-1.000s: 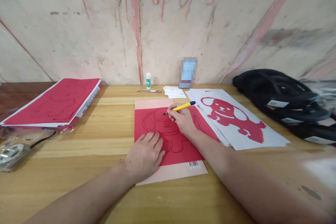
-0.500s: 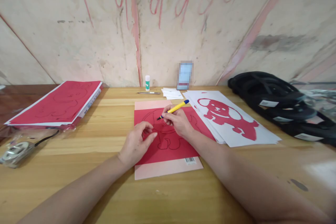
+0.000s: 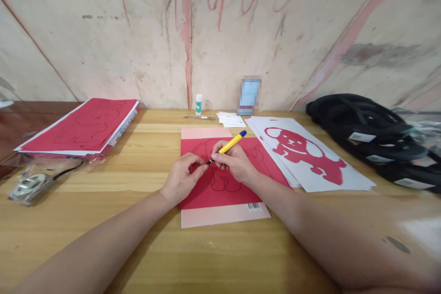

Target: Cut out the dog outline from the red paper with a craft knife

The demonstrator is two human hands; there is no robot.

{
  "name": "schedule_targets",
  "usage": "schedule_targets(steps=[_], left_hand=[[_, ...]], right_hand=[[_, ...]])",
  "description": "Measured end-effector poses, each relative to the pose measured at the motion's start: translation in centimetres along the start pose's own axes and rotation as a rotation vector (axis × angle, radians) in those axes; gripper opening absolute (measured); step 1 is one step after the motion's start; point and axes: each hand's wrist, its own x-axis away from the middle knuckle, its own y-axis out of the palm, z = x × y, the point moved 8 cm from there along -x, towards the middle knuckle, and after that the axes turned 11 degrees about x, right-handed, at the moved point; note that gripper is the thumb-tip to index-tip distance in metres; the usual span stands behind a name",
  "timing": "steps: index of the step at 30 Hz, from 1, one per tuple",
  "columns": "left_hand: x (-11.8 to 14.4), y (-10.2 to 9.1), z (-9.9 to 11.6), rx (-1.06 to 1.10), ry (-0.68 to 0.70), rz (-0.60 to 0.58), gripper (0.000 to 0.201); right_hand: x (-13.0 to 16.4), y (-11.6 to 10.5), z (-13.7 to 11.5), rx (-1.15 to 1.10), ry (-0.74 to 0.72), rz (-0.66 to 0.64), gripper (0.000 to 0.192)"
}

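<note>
In my right hand point(image 3: 236, 161) is a slim yellow pen-shaped tool point(image 3: 231, 142) with dark blue ends, its dark tip pointing down and left. The frames do not show whether it is a pen or a craft knife. Under both hands lies a sheet of red paper point(image 3: 203, 197) with a dog outlined in dark lines. My left hand point(image 3: 182, 177) rests at the sheet's left side, thumb and fingers pinched together right at the tool's tip. What that pinch holds, if anything, is hidden. A pale pink sheet or booklet point(image 3: 220, 218) with a barcode sticks out beneath the red paper.
White sheets with a red dog cutout point(image 3: 299, 149) lie at right, beside black helmet-like objects point(image 3: 358, 124). At left are stacked red sheets point(image 3: 79, 124) and a bagged tape measure point(image 3: 31, 188). A glue stick point(image 3: 199, 104), pen point(image 3: 200, 118), white slips point(image 3: 231, 119) and phone point(image 3: 248, 95) line the back.
My left thumb and fingers have closed into a pinch and meet the tool's tip. The tool's tip has dropped slightly. The whole view has shifted a little.
</note>
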Motion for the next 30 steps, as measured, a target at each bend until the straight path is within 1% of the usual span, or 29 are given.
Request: schedule_targets(steps=[2,4,8,11,13,18,22,25,27,30], left_hand=[[-0.1,-0.1,-0.1,0.005,-0.004,-0.005,0.012],[-0.2,-0.3,-0.3,0.028,-0.036,0.002,0.014],[-0.3,-0.7,-1.7,0.188,-0.19,0.024,0.019],[-0.2,-0.4,-2.6,0.334,-0.295,0.011,0.023],[-0.2,-0.1,-3.0,0.388,-0.336,0.005,0.025],[0.0,0.2,-3.1,0.379,-0.353,-0.011,0.023],[0.0,0.1,-3.1,0.349,-0.345,-0.001,0.021],[0.1,0.1,-2.9,0.364,-0.355,0.008,0.022],[0.2,0.2,-2.8,0.433,-0.385,0.011,0.023],[0.4,0.7,-2.9,0.699,-0.494,-0.005,0.025]], right_hand=[[-0.2,-0.4,0.4,-0.041,0.038,0.035,0.024],[-0.4,-0.9,1.0,-0.104,0.088,0.077,0.024],[-0.8,-1.5,1.9,-0.201,0.147,0.127,0.025],[-0.9,-1.6,1.9,-0.233,0.157,0.136,0.026],[-0.9,-1.5,1.9,-0.237,0.161,0.138,0.027],[-0.8,-1.4,1.7,-0.23,0.17,0.138,0.03],[-0.7,-1.2,1.7,-0.212,0.17,0.135,0.031],[-0.7,-1.2,2.1,-0.2,0.172,0.143,0.032],[-0.8,-1.4,2.3,-0.197,0.164,0.158,0.033],[-0.8,-1.8,2.5,-0.206,0.159,0.194,0.033]])
